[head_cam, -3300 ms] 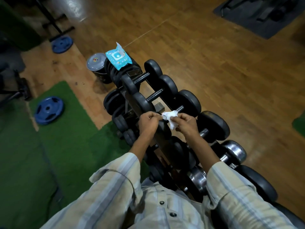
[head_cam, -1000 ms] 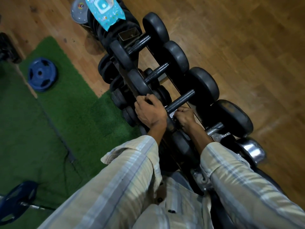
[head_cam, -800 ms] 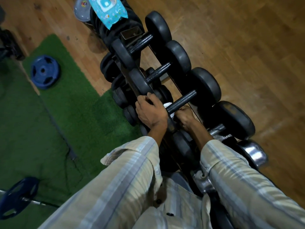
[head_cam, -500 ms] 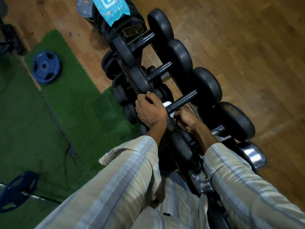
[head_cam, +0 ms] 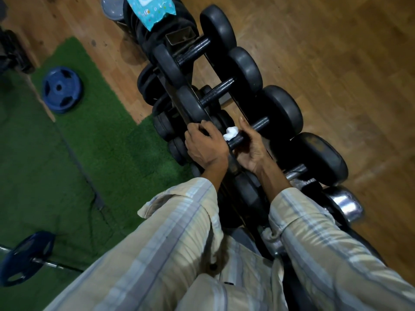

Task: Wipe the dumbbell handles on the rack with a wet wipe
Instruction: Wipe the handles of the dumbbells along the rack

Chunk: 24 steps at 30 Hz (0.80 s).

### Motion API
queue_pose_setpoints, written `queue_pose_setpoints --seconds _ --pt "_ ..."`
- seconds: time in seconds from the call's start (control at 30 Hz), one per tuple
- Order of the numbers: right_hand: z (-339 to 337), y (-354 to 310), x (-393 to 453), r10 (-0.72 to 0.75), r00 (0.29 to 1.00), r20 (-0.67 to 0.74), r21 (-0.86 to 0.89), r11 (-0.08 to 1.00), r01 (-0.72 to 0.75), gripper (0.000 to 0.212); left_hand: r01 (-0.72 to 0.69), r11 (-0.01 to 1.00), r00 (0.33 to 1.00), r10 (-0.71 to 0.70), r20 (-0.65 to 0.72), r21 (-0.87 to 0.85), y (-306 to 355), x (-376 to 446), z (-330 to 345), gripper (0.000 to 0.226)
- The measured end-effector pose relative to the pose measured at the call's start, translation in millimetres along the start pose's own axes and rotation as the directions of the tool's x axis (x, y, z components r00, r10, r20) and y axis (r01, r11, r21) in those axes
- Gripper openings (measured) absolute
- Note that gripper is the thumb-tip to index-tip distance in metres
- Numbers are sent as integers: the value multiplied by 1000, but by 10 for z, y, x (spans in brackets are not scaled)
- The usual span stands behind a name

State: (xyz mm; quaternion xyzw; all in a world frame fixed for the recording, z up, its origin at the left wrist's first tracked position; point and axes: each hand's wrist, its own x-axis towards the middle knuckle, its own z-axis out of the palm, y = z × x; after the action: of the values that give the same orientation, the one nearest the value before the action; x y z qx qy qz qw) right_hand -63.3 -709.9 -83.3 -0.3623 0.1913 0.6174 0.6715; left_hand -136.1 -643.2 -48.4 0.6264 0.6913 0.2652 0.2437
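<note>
— Where's the wipe point(head_cam: 231, 133)?
— Bunched white on the dark dumbbell handle point(head_cam: 258, 125), third along the rack point(head_cam: 179, 38), between both hands.
— And the grips?
— Left hand point(head_cam: 203, 147) curls over the near weight's edge, touching the wipe. Right hand point(head_cam: 252, 149) cups under the handle, fingers loosely curled round it.

no readable text, wipes packet point(head_cam: 151, 10) print too blurred to read
</note>
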Motion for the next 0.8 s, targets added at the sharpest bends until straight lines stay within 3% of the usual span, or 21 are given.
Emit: queue_pose_setpoints --seconds 0.07,0.13,0.37,0.43,0.5,0.57,0.67,0.73,0.8 --pt "55 10 8 48 999 -8 -83 995 -49 34 4 1000 1000 -4 -6 4 20 -6 -12 31" --pt "24 65 44 22 993 -114 -175 984 -42 13 5 1000 1000 -5 -8 9 21 -11 -19 30" --pt "-43 200 -117 -156 926 -343 -338 941 33 75 5 1000 1000 -5 -10 13 39 -8 -25 28" --pt "-72 234 -168 -306 842 -444 -487 871 60 81 3 1000 1000 -2 -18 12 36 -9 -30 28" --pt "-84 237 -250 -557 750 -358 -717 678 162 61 1 1000 1000 -1 -20 7 36 -6 -30 29" --pt "-69 218 -363 -734 677 -51 -894 337 297 37 2 1000 1000 -2 -18 -1 42 -10 -34 29" --pt "-39 147 -463 -693 617 372 -922 -201 330 11 2 1000 1000 -2 -15 -7 40 -11 -39 30" --pt "-36 105 -483 -599 624 501 -864 -390 319 19 5 1000 1000 -5 -14 -6 34 -11 -37 32" --pt "-25 64 -501 -506 654 563 -809 -502 307 32 3 1000 1000 -3 -18 3 28 -13 -38 30"
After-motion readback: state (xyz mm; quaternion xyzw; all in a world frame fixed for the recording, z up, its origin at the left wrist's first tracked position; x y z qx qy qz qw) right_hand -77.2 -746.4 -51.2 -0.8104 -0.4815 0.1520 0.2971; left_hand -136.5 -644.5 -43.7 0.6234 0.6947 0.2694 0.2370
